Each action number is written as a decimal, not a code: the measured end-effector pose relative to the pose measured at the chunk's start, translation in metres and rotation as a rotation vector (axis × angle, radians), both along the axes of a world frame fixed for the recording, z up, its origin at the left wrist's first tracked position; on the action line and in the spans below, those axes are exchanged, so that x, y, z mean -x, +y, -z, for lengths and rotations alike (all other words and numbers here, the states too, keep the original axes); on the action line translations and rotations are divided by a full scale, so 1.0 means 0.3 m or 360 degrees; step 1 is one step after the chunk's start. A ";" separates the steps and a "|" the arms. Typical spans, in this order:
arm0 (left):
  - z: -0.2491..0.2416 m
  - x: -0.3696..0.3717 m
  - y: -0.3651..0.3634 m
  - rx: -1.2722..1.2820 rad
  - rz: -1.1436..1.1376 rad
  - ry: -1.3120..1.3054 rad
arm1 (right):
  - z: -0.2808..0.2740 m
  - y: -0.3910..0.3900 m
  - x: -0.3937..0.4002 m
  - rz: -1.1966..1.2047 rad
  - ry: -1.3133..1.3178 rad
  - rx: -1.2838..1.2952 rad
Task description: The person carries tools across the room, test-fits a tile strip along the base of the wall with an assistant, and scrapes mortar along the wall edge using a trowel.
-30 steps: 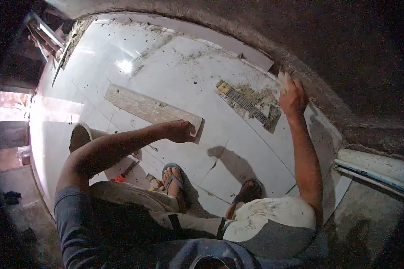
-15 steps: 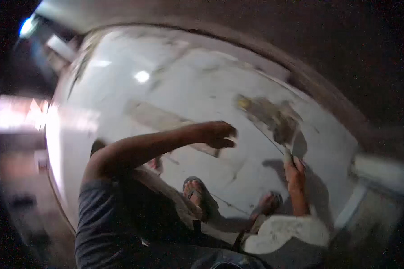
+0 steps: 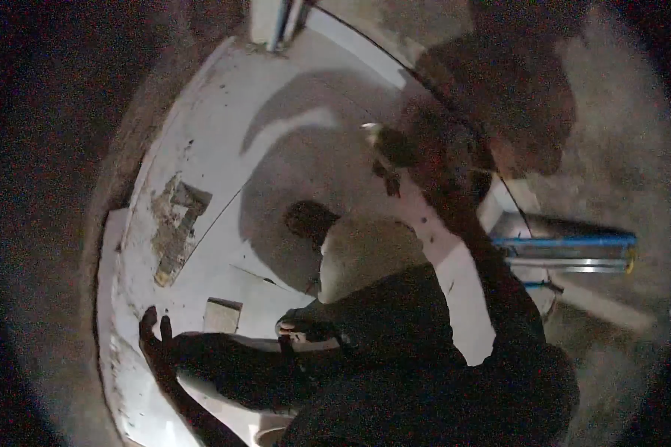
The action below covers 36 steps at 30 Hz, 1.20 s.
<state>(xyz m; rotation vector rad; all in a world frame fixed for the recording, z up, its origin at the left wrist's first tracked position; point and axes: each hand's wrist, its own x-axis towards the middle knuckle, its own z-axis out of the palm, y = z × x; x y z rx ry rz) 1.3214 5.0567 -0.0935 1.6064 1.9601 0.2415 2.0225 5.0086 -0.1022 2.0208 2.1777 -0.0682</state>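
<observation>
My left hand (image 3: 155, 335) hovers over the pale floor at the lower left, beside my bent knee. Its fingers are apart, with nothing between them. Stretched forward and in deep shadow, my right hand (image 3: 399, 153) looks closed round something with a bright tip (image 3: 369, 128); its kind cannot be made out. Left of the middle lies a rough grey-brown patch (image 3: 173, 223) with a strip-like piece (image 3: 173, 264) at its lower end. A small squarish piece (image 3: 224, 314) rests near my left knee. My sandalled foot (image 3: 298, 334) is partly hidden by my legs.
Blue-edged and silvery long bars (image 3: 566, 252) lie at the right, past the raised floor edge. An upright post or pipe (image 3: 279, 26) stands at the top. Dark ground borders the pale surface (image 3: 216, 141). My shadow covers its middle.
My view has swung round, so the rough patch now appears at the left. My left hand has moved from over the middle to beside my knee. My right arm now reaches further forward.
</observation>
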 end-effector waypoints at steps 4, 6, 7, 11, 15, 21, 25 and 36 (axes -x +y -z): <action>0.110 0.019 -0.063 -0.0327 0.0081 -0.0503 | -0.416 -0.146 -0.078 0.0510 -0.0261 0.0120; 0.134 -0.040 0.025 -0.0333 0.0214 -0.0217 | -0.555 -0.188 -0.030 0.0913 0.0029 0.0043; 0.159 -0.052 0.056 -0.0324 0.0252 -0.0233 | -0.564 -0.227 -0.017 0.0985 0.0008 -0.0058; 0.267 -0.066 0.157 -0.0199 0.0224 -0.0456 | -0.273 -0.519 -0.071 0.0954 -0.0389 -0.0574; 0.243 -0.124 0.184 -0.0164 0.0342 -0.0418 | 0.093 -0.681 -0.175 0.2253 0.1236 -0.0855; 0.308 -0.094 0.194 -0.0269 0.0584 -0.0132 | 0.158 -0.490 -0.335 0.2199 0.0884 -0.0842; 0.312 -0.097 0.204 -0.0287 0.0686 -0.0097 | 0.202 -0.370 -0.405 0.2066 0.0457 -0.0576; 0.437 -0.060 0.167 -0.0332 0.0383 -0.0086 | 0.346 -0.406 -0.056 0.1702 0.0021 -0.0502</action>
